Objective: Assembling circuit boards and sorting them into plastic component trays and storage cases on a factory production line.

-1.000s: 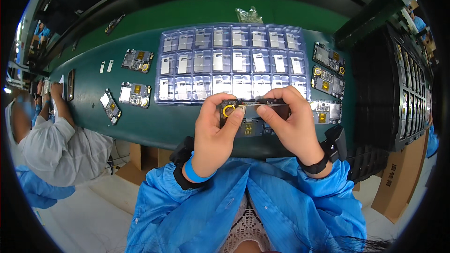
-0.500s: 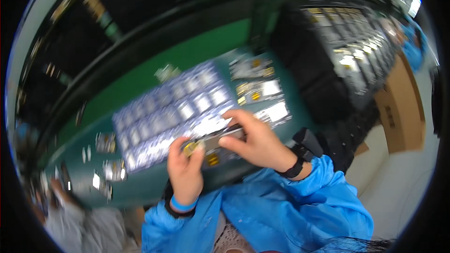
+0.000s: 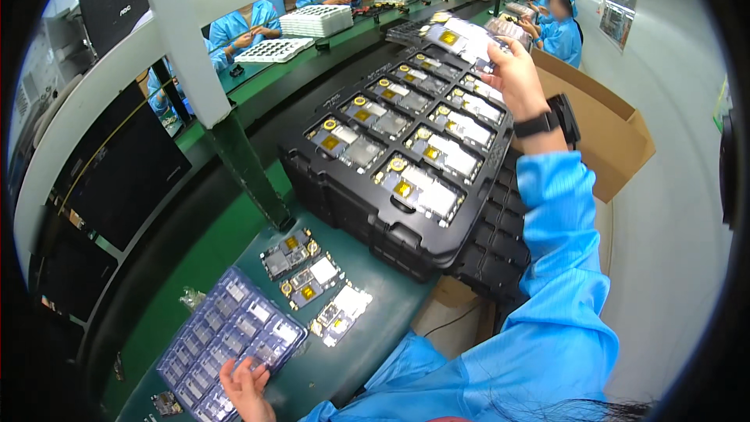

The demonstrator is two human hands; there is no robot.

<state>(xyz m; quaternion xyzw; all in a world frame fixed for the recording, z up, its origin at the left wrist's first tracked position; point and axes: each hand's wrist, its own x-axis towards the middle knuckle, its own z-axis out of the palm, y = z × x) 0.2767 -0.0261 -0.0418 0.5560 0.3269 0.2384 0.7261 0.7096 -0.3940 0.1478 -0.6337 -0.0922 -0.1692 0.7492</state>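
Note:
My right hand reaches out over the far end of a black tray, pinching a circuit board with a yellow patch and silvery shields. Similar boards sit in rows in the tray's recesses. Low in the view, my left hand lies at the edge of a clear bluish plastic tray with many small compartments. Its fingers are apart and slightly bent, and I see nothing held in them. Between the two trays, three boards lie on the green table: an upper one, a middle one and a lower one.
The black trays are stacked, with more black trays beside them. An open cardboard box stands to the right. A green post rises behind the table. Across the line, people in blue work near white trays.
The view has swung right toward the black trays. My right hand has moved from beside the left one, out to the far right with a board. My left hand has let go of the part it held.

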